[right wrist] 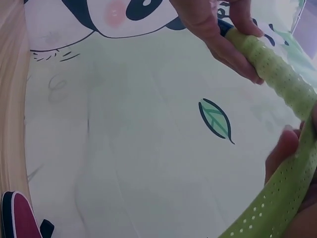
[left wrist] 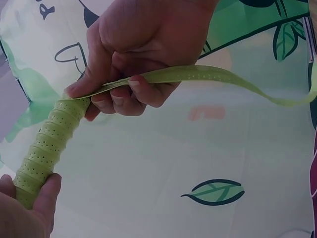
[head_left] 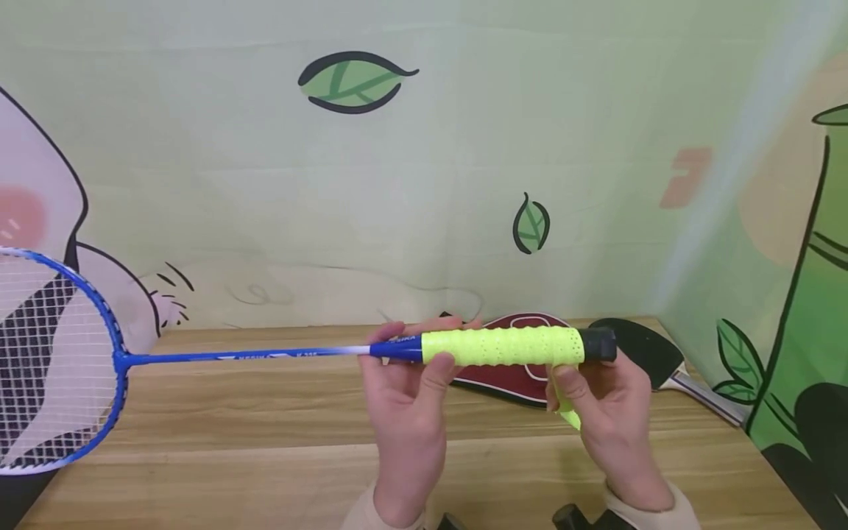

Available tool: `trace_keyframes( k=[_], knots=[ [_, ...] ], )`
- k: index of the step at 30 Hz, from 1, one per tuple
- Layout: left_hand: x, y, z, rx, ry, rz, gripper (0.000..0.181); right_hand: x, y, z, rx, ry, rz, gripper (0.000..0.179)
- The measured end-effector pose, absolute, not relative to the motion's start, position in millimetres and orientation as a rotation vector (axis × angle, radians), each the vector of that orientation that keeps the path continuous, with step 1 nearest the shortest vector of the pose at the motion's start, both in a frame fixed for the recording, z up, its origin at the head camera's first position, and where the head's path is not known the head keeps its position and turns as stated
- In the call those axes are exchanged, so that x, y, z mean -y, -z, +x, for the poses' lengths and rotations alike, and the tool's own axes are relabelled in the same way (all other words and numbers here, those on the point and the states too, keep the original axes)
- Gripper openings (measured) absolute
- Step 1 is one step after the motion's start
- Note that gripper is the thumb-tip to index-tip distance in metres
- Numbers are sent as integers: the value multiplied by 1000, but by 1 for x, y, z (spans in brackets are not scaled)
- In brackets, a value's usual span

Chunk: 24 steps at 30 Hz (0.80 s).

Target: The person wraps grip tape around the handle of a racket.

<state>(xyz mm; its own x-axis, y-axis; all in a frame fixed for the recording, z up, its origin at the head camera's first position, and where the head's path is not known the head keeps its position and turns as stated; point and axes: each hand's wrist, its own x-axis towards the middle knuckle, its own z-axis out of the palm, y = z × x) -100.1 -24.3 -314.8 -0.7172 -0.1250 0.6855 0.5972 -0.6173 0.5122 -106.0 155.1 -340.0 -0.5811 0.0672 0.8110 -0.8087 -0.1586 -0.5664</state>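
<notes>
A blue badminton racket (head_left: 252, 355) is held level above the table, its strung head at the left, partly outside the head view. Yellow-green perforated grip tape (head_left: 503, 347) is wound in ridges round the handle, up to the black butt end (head_left: 599, 344). My left hand (head_left: 407, 423) grips the handle near the blue cone, thumb on the tape. At the butt, my right hand (head_left: 616, 423) pinches the tape between thumb and fingers. From it a loose tail of tape (left wrist: 198, 74) trails off in the left wrist view; the right wrist view shows this strip (right wrist: 267, 208) close up.
A dark red case with black and white edging (head_left: 486, 383) lies on the wooden table (head_left: 232, 471) behind the handle. Right of it lies a black table tennis bat (head_left: 639, 346). A printed cloth backdrop (head_left: 424, 169) rises behind the table.
</notes>
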Motion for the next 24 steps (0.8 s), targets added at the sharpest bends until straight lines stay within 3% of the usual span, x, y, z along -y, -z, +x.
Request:
trace_keyframes(
  k=[8,20,24],
  knots=[
    [25,316,-99,1142,2325,-683,32,-157,340,-106,1517,-1809,904,19],
    [26,317,-99,1187,2269,-671,30,-155,338,-106,1511,-1772,810,15],
    [26,317,-99,1201,2291,-599,28,-156,338,-106,1515,-1789,844,35]
  ],
)
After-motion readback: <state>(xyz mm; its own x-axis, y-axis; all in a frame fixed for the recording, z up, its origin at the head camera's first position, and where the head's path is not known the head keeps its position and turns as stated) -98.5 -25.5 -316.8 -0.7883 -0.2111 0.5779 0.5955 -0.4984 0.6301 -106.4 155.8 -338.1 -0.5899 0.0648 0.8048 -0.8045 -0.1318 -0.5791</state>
